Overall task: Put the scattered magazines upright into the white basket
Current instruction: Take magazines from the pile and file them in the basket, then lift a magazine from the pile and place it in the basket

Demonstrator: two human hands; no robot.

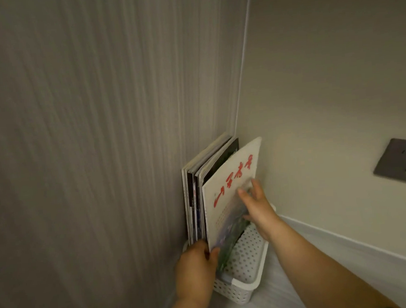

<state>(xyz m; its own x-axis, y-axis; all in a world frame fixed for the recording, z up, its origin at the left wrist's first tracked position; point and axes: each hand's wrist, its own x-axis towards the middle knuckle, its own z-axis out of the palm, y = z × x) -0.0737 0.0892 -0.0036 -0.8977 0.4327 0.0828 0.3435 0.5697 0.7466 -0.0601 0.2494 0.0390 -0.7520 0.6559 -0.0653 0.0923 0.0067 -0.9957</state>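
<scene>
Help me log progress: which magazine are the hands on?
The white-covered magazine with red characters, rightmost in the basket; left hand grips its bottom corner, right hand touches its cover.

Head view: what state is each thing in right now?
White basket, on the floor, partly filled.
Back magazines, upright against the wall.
Red-lettered magazine, standing in the basket, tilted off the others.
Left hand, grips its lower edge.
Right hand, straight fingers on its cover.
Wall socket, nothing plugged in.
</scene>
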